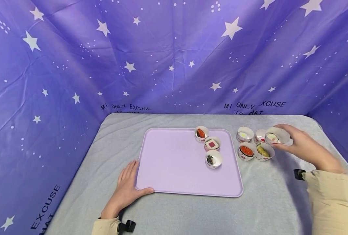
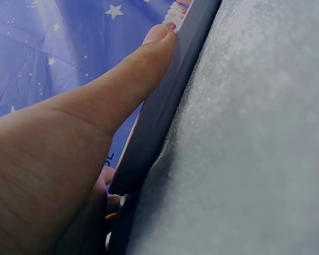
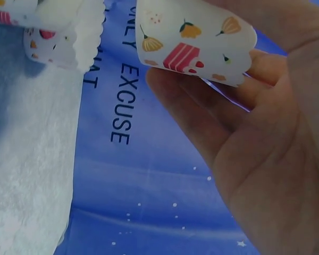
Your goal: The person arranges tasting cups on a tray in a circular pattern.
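In the head view my right hand (image 1: 307, 148) holds a paper baking cup (image 1: 282, 136) above the table, right of the tray. Inside that cup lies a small pale sushi-like piece. The right wrist view shows thumb and fingers around the cup (image 3: 194, 42), printed with cake and fruit pictures. My left hand (image 1: 127, 187) touches the lilac tray (image 1: 174, 169) at its near left corner, thumb along the front edge, fingers straight along the left side. On the tray stand a cup with an orange-red topping (image 1: 201, 133), one with a red-centred square piece (image 1: 212, 144) and one with a dark-wrapped piece (image 1: 213, 159).
Right of the tray, several filled cups stand close together, among them a red-topped one (image 1: 246, 151), a yellow-green one (image 1: 264, 151) and a pale one (image 1: 245, 134). Grey cloth covers the table (image 1: 185, 212). A purple star-printed curtain (image 1: 162, 55) hangs behind and at the sides.
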A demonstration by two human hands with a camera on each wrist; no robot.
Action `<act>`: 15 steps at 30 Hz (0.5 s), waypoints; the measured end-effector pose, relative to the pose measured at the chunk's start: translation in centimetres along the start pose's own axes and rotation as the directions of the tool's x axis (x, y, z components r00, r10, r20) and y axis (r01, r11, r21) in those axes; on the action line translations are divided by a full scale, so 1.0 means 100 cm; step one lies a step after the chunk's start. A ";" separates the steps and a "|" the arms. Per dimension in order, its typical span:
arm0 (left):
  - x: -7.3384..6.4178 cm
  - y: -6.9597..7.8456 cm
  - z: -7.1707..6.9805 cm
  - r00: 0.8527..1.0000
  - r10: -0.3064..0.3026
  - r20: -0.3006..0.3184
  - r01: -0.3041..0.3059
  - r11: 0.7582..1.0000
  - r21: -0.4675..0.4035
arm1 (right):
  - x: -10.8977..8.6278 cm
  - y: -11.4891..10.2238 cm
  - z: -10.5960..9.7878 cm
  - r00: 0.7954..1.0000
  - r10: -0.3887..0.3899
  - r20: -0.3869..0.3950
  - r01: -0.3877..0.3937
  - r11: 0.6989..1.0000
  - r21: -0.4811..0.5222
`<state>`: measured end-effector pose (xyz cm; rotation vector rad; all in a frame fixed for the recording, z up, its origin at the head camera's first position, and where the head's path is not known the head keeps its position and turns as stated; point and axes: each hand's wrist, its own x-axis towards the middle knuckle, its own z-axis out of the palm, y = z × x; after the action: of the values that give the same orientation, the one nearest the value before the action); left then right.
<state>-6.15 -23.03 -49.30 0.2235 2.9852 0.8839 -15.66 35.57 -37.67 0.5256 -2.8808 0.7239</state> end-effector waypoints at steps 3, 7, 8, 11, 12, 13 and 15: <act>0.000 0.000 0.000 1.000 -0.004 0.004 0.004 1.000 -0.002 | 0.001 -0.004 0.002 1.000 -0.002 0.003 0.002 1.000 0.017; 0.000 0.001 0.000 1.000 -0.007 0.008 0.007 1.000 -0.005 | 0.004 -0.011 0.002 1.000 0.007 0.027 -0.008 0.999 0.043; 0.000 0.001 0.000 1.000 -0.008 0.008 0.008 1.000 -0.005 | 0.005 -0.013 0.002 0.999 0.009 0.036 -0.010 0.999 0.049; 0.000 0.000 0.000 1.000 -0.008 0.008 0.008 1.000 -0.002 | 0.008 -0.019 0.003 0.998 0.016 0.058 -0.020 0.997 0.072; 0.000 0.000 0.000 1.000 -0.007 0.008 0.007 1.000 -0.001 | 0.009 -0.021 0.003 0.998 0.013 0.061 -0.017 0.997 0.074; 0.000 0.000 0.000 1.000 -0.008 0.008 0.008 1.000 0.000 | 0.009 -0.023 0.004 0.998 0.010 0.063 -0.015 0.997 0.078; 0.000 0.000 0.001 1.000 -0.008 0.007 0.008 1.000 0.003 | 0.010 -0.026 0.005 0.998 -0.002 0.060 -0.002 0.997 0.073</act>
<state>-6.17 -23.03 -49.36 0.2148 2.9786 0.8762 -15.71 32.86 -36.75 0.5657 -2.9180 0.8307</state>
